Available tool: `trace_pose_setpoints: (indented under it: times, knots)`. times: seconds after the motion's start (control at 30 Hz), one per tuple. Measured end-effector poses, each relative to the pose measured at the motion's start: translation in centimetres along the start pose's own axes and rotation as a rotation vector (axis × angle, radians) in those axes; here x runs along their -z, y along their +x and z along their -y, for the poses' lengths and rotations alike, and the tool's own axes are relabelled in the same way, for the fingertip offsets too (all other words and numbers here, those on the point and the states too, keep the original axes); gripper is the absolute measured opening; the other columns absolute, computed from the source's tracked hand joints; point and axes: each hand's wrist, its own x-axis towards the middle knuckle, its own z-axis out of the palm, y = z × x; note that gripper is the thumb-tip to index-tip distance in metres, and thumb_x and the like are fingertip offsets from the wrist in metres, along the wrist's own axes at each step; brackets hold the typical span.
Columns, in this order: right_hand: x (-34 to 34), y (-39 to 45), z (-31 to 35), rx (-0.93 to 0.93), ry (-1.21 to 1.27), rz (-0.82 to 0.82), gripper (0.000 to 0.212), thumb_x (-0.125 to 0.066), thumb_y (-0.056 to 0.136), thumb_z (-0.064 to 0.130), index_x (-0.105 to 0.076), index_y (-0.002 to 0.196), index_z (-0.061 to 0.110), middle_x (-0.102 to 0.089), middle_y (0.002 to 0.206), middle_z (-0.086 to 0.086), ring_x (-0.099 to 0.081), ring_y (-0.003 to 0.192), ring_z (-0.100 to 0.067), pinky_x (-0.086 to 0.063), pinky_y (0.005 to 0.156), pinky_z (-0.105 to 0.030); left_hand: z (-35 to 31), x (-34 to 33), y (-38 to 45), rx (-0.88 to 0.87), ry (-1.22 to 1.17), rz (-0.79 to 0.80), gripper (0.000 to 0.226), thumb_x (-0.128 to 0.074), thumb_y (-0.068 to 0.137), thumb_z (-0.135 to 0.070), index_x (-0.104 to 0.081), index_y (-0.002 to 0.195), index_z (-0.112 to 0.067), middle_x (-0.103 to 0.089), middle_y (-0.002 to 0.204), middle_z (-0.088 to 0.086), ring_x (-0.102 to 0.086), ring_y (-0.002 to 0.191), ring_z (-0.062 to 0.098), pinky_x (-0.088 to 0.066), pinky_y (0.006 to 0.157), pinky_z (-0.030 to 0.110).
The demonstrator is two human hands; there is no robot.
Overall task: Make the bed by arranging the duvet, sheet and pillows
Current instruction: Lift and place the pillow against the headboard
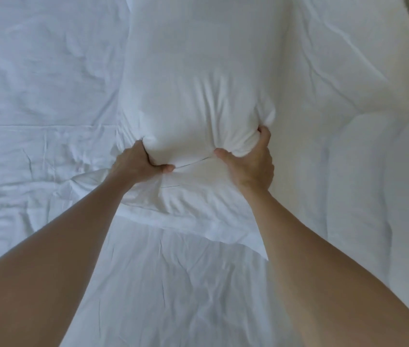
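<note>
A wrinkled white sheet (35, 101) covers the bed, and a puffy white duvet (348, 126) lies bunched along its right side. Between them a white pillow (198, 71) lies lengthwise on the sheet, its loose case end trailing toward the person. The left hand (138, 162) and right hand (253, 162) each clench a fistful of the pillow's near end, their grip tight.

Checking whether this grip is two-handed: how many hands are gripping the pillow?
2: the left hand grips the pillow at its near left end, the right hand at its near right.
</note>
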Motion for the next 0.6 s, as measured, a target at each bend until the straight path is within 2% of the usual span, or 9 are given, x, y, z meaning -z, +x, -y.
trace_pose_setpoints:
  times: [0.07, 0.13, 0.23, 0.3, 0.4, 0.43, 0.5, 0.53, 0.6]
  knots:
    - [1.0, 0.2, 0.6, -0.013, 0.028, -0.03, 0.078, -0.08, 0.059, 0.064, -0.046, 0.12, 0.03, -0.062, 0.094, 0.006, -0.06, 0.084, -0.023, -0.046, 0.072, -0.031, -0.5, 1.1, -0.6, -0.009, 0.032, -0.039, 0.071, -0.081, 0.065, -0.057, -0.057, 0.117, -0.015, -0.067, 0.106, 0.007, -0.059, 0.108, 0.034, -0.048, 0.081, 0.04]
    - [2.4, 0.4, 1.8, -0.034, 0.082, -0.078, 0.054, -0.079, 0.064, 0.063, -0.058, 0.096, 0.024, -0.063, 0.081, 0.007, -0.062, 0.076, -0.022, -0.045, 0.065, -0.028, -0.9, 2.4, -1.9, 0.02, -0.013, -0.077, 0.061, -0.081, 0.068, -0.055, -0.061, 0.108, -0.013, -0.065, 0.096, 0.005, -0.061, 0.101, 0.034, -0.05, 0.079, 0.04]
    - [5.1, -0.2, 4.7, -0.04, 0.18, -0.123, 0.041, -0.073, 0.073, 0.059, -0.057, 0.07, 0.022, -0.064, 0.071, 0.007, -0.064, 0.07, -0.02, -0.045, 0.061, -0.028, -1.5, 5.5, -4.7, 0.07, -0.22, -0.1, 0.039, -0.081, 0.072, -0.044, -0.064, 0.089, -0.013, -0.065, 0.084, 0.001, -0.061, 0.091, 0.029, -0.052, 0.081, 0.04]
    - [7.5, -1.3, 7.0, -0.031, 0.222, -0.155, 0.04, -0.068, 0.079, 0.054, -0.053, 0.063, 0.02, -0.064, 0.069, 0.004, -0.062, 0.067, -0.022, -0.044, 0.06, -0.028, -1.8, 7.7, -7.1, 0.045, -0.384, -0.116, 0.024, -0.081, 0.076, -0.033, -0.064, 0.077, -0.016, -0.066, 0.078, 0.0, -0.064, 0.086, 0.026, -0.055, 0.082, 0.039]
    - [12.0, -3.3, 10.8, -0.016, 0.259, -0.207, 0.035, -0.063, 0.085, 0.041, -0.049, 0.062, 0.019, -0.063, 0.073, 0.001, -0.062, 0.071, -0.024, -0.046, 0.061, -0.03, -3.4, 11.8, -11.5, -0.033, -0.629, -0.175, 0.013, -0.081, 0.077, -0.017, -0.069, 0.08, -0.013, -0.071, 0.084, 0.004, -0.069, 0.085, 0.025, -0.058, 0.084, 0.039]
    - [13.7, -4.2, 12.0, -0.016, 0.273, -0.215, 0.032, -0.062, 0.087, 0.037, -0.049, 0.063, 0.019, -0.062, 0.072, 0.002, -0.06, 0.069, -0.023, -0.044, 0.06, -0.027, -4.2, 13.3, -13.1, -0.067, -0.703, -0.195, 0.011, -0.08, 0.078, -0.012, -0.069, 0.08, -0.011, -0.071, 0.083, 0.004, -0.069, 0.082, 0.022, -0.059, 0.08, 0.033]
    - [17.4, -6.2, 14.3, -0.009, 0.306, -0.238, 0.028, -0.06, 0.089, 0.029, -0.048, 0.065, 0.019, -0.056, 0.065, 0.006, -0.054, 0.06, -0.016, -0.036, 0.052, -0.024, -6.1, 16.6, -16.9, -0.149, -0.819, -0.237, 0.018, -0.077, 0.079, -0.002, -0.065, 0.071, -0.013, -0.066, 0.074, 0.0, -0.065, 0.065, 0.007, -0.056, 0.063, 0.019]
    - [19.3, -7.3, 15.3, -0.002, 0.331, -0.257, 0.03, -0.059, 0.09, 0.026, -0.046, 0.064, 0.019, -0.052, 0.061, 0.007, -0.051, 0.055, -0.014, -0.033, 0.049, -0.024, -6.9, 18.1, -18.8, -0.192, -0.857, -0.257, 0.021, -0.077, 0.078, -0.001, -0.064, 0.069, -0.013, -0.064, 0.07, -0.002, -0.062, 0.058, 0.002, -0.053, 0.058, 0.017]
    - [23.1, -9.5, 16.8, 0.023, 0.384, -0.305, 0.036, -0.058, 0.09, 0.021, -0.036, 0.061, 0.02, -0.044, 0.057, 0.008, -0.043, 0.05, -0.011, -0.03, 0.046, -0.025, -8.6, 21.0, -22.7, -0.255, -0.949, -0.258, 0.019, -0.078, 0.076, 0.0, -0.065, 0.072, -0.013, -0.066, 0.072, -0.001, -0.063, 0.059, 0.005, -0.054, 0.059, 0.021]
